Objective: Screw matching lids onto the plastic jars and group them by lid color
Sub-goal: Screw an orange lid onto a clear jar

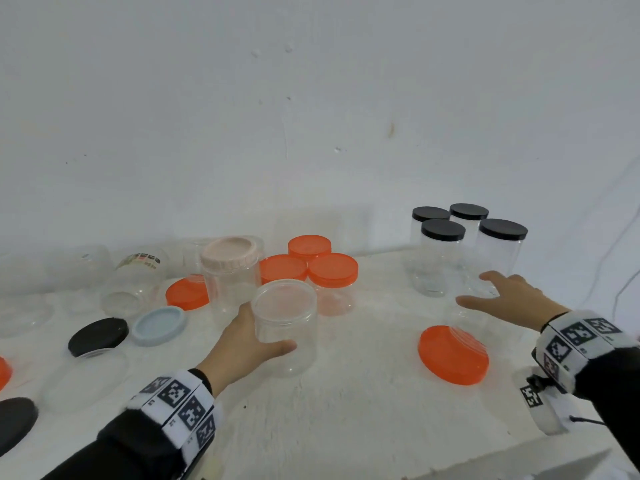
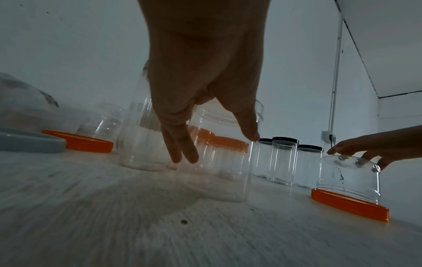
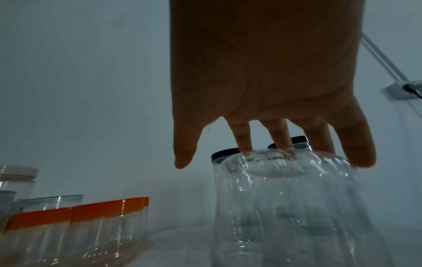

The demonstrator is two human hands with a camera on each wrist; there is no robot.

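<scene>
Left hand, palm turned inward with the thumb stretched forward along the near side and the fingers going round the far side, grasps the open-topped clear plastic jar standing upright on the white tabletop; in the left wrist view two fingers point down past the jar wall and the thumb lies against its other side. Left forearm comes in from the lower left, black sleeve with a white marker-printed wristband. Right hand reaches in from the right with fingers spread and straight, released, gripping nothing; fingertips rest on the upturned base of the inverted clear jar with orange lid, which stands lid-down, to the right of the open jar and well apart from it. Thumb hangs free beside that base without touching. Just behind the open jar: three clear jars with orange lids grouped close together. Behind-left of the open jar, touching or nearly so: a clear jar with a pale pink lid. Far right behind the open jar, by the white wall: four clear jars with black lids clustered. Left of the open jar: a loose pale blue lid, a loose orange lid, a tipped jar with a black lid, and more clear jars lying down, blurred.
</scene>
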